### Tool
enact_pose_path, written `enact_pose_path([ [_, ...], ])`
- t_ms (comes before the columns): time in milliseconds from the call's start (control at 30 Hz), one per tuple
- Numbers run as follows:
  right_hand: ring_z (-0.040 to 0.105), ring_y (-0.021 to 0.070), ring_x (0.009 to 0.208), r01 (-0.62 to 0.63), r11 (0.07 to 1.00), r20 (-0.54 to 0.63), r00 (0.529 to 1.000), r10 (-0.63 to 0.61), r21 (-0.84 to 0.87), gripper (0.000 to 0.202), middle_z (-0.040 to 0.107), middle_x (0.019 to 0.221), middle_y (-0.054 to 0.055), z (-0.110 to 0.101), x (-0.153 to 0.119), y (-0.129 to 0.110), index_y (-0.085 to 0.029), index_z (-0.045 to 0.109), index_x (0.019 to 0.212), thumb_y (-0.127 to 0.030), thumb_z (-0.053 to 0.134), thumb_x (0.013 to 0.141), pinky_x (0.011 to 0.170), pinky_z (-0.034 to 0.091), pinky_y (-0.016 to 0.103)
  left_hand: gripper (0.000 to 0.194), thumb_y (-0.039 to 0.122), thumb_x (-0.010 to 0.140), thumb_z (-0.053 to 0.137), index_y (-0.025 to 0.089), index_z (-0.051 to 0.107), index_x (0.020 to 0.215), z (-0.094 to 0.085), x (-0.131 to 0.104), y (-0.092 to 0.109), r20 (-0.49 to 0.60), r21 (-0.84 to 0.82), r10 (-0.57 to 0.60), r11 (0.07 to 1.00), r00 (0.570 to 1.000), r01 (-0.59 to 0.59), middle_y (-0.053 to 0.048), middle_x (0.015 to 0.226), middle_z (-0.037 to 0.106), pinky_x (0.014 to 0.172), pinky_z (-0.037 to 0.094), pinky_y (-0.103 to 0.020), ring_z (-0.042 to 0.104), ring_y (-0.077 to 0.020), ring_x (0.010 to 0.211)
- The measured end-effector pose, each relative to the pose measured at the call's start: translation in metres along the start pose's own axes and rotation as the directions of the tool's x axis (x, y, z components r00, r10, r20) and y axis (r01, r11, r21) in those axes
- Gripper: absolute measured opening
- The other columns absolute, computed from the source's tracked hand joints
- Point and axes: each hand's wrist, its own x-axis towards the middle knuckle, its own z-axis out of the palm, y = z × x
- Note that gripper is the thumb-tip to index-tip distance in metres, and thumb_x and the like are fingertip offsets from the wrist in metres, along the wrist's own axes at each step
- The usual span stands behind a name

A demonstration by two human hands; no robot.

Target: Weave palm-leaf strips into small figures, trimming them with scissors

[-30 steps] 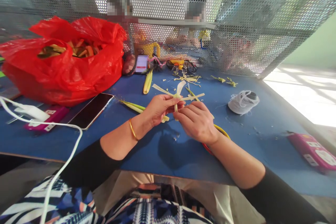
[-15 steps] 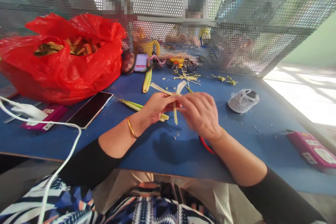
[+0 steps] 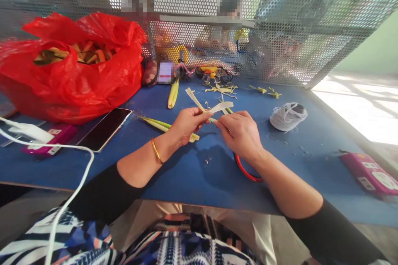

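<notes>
Pale husk strips (image 3: pixel 222 107) cross between my hands over the blue table. My left hand (image 3: pixel 188 125), with a gold bangle at its wrist, pinches them where they cross. Closed around a strip's lower end, my right hand (image 3: pixel 241 134) is just to the right, its fingertips partly hidden. A green and yellow husk piece (image 3: pixel 157 124) lies behind and below my left hand. Under my right wrist a red curved handle (image 3: pixel 247 172) shows. Another husk (image 3: pixel 173 94) lies farther back.
On the left are a red plastic bag (image 3: pixel 102 85), a phone (image 3: pixel 107 129), a purple power strip (image 3: pixel 62 134) and a white cable (image 3: pixel 88 163). A white thread spool (image 3: pixel 288 116) and another purple power strip (image 3: pixel 370 172) are right. Perforated metal screen (image 3: pixel 199 0) behind; people beyond.
My right hand has closed on a strip end that hung down before and drawn it right. The upper strips have shifted, one now pointing right. More of the red handle shows.
</notes>
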Motion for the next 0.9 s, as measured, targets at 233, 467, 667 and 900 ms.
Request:
enact_pose_path([
  [233, 0.055, 0.0136, 0.056, -0.618, 0.282, 0.445, 0.751, 0.488, 0.734, 0.052, 0.062, 0.060, 0.002, 0.004, 0.010, 0.005, -0.017, 0.066, 0.066, -0.068, 0.058, 0.076, 0.059, 0.042, 0.028, 0.026, 0.033, 0.073, 0.074, 0.014, 0.060, 0.065, -0.001, -0.004, 0.007, 0.100, -0.025, -0.048, 0.998, 0.994, 0.051, 0.002, 0.055, 0.053, 0.039, 0.015, -0.018, 0.030, -0.0019, 0.040],
  [467, 0.048, 0.0098, 0.052, -0.441, 0.165, 0.273, 0.765, 0.584, 0.882, 0.033, 0.056, 0.055, -0.003, 0.010, 0.009, 0.003, -0.018, 0.062, 0.061, -0.046, 0.080, 0.059, 0.053, 0.040, 0.025, 0.030, 0.044, 0.071, 0.074, 0.015, 0.067, 0.069, 0.004, -0.008, -0.001, 0.186, 0.163, -0.124, 0.982, 0.975, 0.094, 0.003, 0.049, 0.050, 0.042, 0.011, -0.022, 0.026, -0.0028, 0.038],
  [667, 0.049, 0.0114, 0.053, -0.416, 0.223, 0.179, 0.731, 0.658, 0.881, 0.025, 0.056, 0.055, -0.002, 0.014, 0.007, 0.006, -0.019, 0.064, 0.063, -0.041, 0.077, 0.061, 0.053, 0.042, 0.027, 0.014, 0.029, 0.068, 0.072, 0.016, 0.069, 0.064, 0.005, -0.009, 0.000, 0.195, 0.256, -0.130, 0.964, 0.972, 0.078, 0.005, 0.046, 0.046, 0.044, 0.019, -0.023, 0.031, -0.0043, 0.040],
  [900, 0.053, 0.0130, 0.064, -0.448, 0.638, 0.051, 0.841, 0.539, 0.627, 0.018, 0.064, 0.068, 0.000, 0.007, 0.012, 0.017, -0.019, 0.071, 0.070, -0.036, 0.072, 0.066, 0.062, 0.041, 0.029, 0.027, 0.041, 0.069, 0.074, 0.014, 0.073, 0.069, 0.004, -0.012, 0.000, 0.293, 0.311, -0.134, 0.950, 0.947, 0.038, 0.002, 0.051, 0.052, 0.047, 0.024, -0.021, 0.038, -0.0063, 0.046],
])
